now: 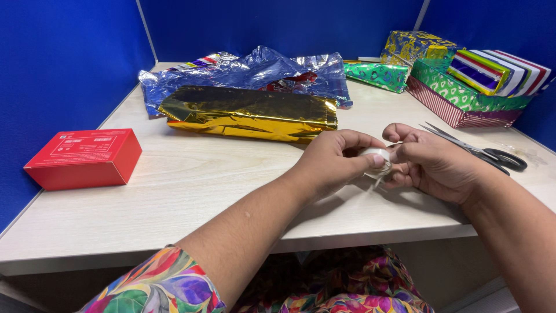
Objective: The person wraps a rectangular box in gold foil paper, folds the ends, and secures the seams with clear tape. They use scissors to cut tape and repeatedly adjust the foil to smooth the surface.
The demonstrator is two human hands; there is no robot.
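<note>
Here, near the table's [174,191] front edge, the left hand [336,162] curls around a small roll of clear tape [376,159], thumb pressed on it; the right hand [431,165] pinches at the roll's edge. Risk: the loose tape end could stick back or tear, judging by the tight pinch. Scissors [480,150] lie right; red box [84,157] left. Farther: gold foil sheet [249,113], blue foil [255,72], wrapped boxes [457,75] far right

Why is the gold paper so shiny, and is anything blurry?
In the head view, the gold foil throws back bright glare along its creases; the small tape roll held between the left hand and right hand looks slightly smeared; the table edges bow a little.
</note>
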